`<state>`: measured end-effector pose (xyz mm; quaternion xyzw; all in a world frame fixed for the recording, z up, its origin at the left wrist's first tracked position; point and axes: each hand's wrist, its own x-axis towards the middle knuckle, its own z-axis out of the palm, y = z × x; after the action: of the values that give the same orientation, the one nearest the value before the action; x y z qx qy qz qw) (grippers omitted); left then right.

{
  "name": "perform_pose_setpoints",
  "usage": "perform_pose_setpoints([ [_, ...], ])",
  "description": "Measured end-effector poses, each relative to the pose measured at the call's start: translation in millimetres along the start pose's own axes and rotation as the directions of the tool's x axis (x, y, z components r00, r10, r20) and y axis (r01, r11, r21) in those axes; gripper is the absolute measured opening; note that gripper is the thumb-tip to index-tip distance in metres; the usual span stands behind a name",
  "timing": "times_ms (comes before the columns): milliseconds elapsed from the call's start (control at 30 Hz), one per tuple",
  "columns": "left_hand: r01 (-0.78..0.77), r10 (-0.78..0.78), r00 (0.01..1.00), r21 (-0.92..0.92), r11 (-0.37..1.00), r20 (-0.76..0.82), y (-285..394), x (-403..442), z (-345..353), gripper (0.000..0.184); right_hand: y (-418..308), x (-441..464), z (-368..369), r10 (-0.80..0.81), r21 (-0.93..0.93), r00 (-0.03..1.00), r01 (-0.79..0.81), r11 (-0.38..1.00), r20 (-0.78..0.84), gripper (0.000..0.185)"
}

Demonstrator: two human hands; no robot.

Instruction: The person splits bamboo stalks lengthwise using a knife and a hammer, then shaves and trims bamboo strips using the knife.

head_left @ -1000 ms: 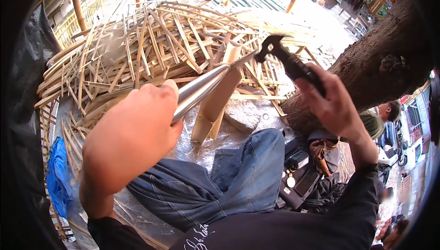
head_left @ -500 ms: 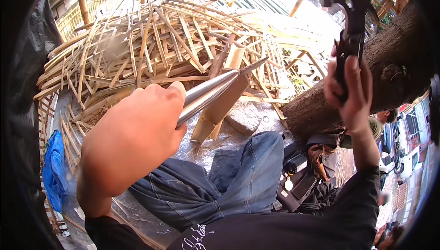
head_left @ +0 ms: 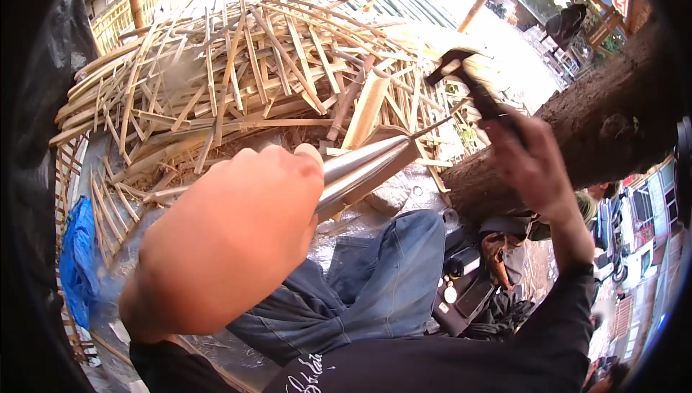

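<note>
My left hand (head_left: 238, 241) is closed around a long, shiny metal blade-like piece (head_left: 367, 159), which tapers to a thin dark point up and to the right. A claw hammer (head_left: 479, 94) is gripped in my right hand (head_left: 530, 166), its head raised close to that thin end. I cannot tell whether the two touch. Behind the metal piece leans a split length of bamboo (head_left: 366, 104). My left hand hides the near end of the metal piece.
Split bamboo strips (head_left: 238, 68) form a large heap ahead. A thick tree trunk (head_left: 605, 112) slants along the right. A black bag (head_left: 461, 299) lies beside my jeans (head_left: 382, 277). At the left hangs a blue plastic sheet (head_left: 78, 263). A person's partly hidden body is behind the trunk.
The hammer has swung down and left, from high at the right toward the metal piece's thin end. My left hand and the metal piece have shifted right and slightly lower.
</note>
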<state>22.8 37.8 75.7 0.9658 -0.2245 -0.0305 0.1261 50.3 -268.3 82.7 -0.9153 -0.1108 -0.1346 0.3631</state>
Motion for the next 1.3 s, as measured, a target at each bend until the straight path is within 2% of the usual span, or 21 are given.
perform_pose_setpoints([
  [33,-0.002,0.001,1.0,-0.026,1.0,-0.03,1,-1,3,0.026,-14,-3,-7,0.056,0.137,0.993,-0.042,0.99,-0.1,0.031],
  [133,0.051,-0.051,0.997,-0.003,0.999,-0.056,-9,9,6,0.026,-26,-17,-17,-0.066,0.385,0.929,0.215,0.898,-0.365,0.046],
  [233,0.046,-0.047,0.996,-0.011,0.999,-0.08,-13,8,6,0.027,15,-17,-6,-0.232,0.47,0.963,0.269,0.841,-0.135,0.05],
  [300,-0.002,0.001,0.991,-0.007,1.0,-0.132,-14,6,10,0.027,28,-12,2,-0.29,-0.234,0.952,0.306,0.923,0.101,0.05],
  [400,0.029,-0.029,0.984,0.001,1.0,-0.177,-18,6,12,0.027,4,-20,-1,0.098,0.135,0.995,-0.099,0.986,0.021,0.031],
  [533,0.051,-0.051,0.994,0.002,0.999,-0.101,-20,5,8,0.029,7,-1,-9,-0.235,0.565,0.947,0.318,0.761,-0.217,0.036],
  [567,0.03,-0.029,0.994,0.004,1.0,-0.109,-19,5,8,0.029,24,1,-5,-0.228,0.654,0.971,0.219,0.724,-0.073,0.032],
  [600,0.025,-0.024,0.994,0.004,1.0,-0.107,-18,6,10,0.029,32,3,-1,-0.341,0.162,0.939,0.33,0.93,0.046,0.03],
  [633,0.024,-0.026,0.993,-0.02,1.0,-0.111,-17,8,13,0.029,34,6,5,-0.445,-0.35,0.881,0.473,0.809,0.163,0.029],
  [700,0.034,-0.04,0.993,-0.049,0.998,-0.114,-21,9,20,0.028,8,3,-4,-0.085,0.031,0.982,0.081,0.996,0.166,0.031],
  [733,-0.018,0.01,0.986,-0.046,0.999,-0.165,-25,10,25,0.028,-4,2,-8,0.099,0.21,0.982,-0.132,0.969,0.159,0.032],
  [833,-0.078,0.068,0.974,-0.04,0.996,-0.214,-27,10,29,0.027,-4,10,-15,-0.271,0.501,0.939,0.342,0.795,-0.212,0.046],
  [867,-0.084,0.075,0.973,-0.034,0.996,-0.217,-26,10,30,0.027,13,12,-12,-0.24,0.75,0.953,0.296,0.592,-0.186,0.042],
  [900,-0.085,0.075,0.973,-0.037,0.996,-0.219,-25,9,27,0.027,33,15,-5,-0.354,0.292,0.935,0.337,0.895,0.003,0.039],
  [967,-0.007,0.003,0.997,-0.046,0.999,-0.081,-23,5,18,0.026,36,13,14,-0.182,-0.223,0.972,0.212,0.951,0.149,0.031],
  [1067,-0.048,0.043,0.982,-0.021,0.999,-0.186,-36,1,29,0.025,12,6,9,0.149,0.088,0.989,-0.15,0.985,0.021,0.024],
  [1133,-0.003,-0.001,0.989,-0.027,1.0,-0.149,-34,-1,26,0.025,11,1,7,-0.074,0.459,0.97,0.177,0.871,-0.232,0.024],
  [1167,0.03,-0.033,0.993,-0.035,0.999,-0.11,-32,-2,25,0.025,13,-2,-1,-0.146,0.658,0.982,0.19,0.728,-0.123,0.03],
  [1200,0.029,-0.032,0.994,-0.036,0.999,-0.104,-32,-2,28,0.025,24,0,6,-0.14,0.66,0.983,0.185,0.728,-0.122,0.03],
  [1233,-0.015,0.01,0.988,-0.03,0.999,-0.156,-34,-2,31,0.026,39,3,21,-0.219,0.399,0.975,0.212,0.892,-0.028,0.031],
  [1300,-0.058,0.051,0.979,-0.03,0.998,-0.199,-36,-1,35,0.026,37,2,37,-0.045,-0.008,0.995,0.046,0.999,0.09,0.029],
])
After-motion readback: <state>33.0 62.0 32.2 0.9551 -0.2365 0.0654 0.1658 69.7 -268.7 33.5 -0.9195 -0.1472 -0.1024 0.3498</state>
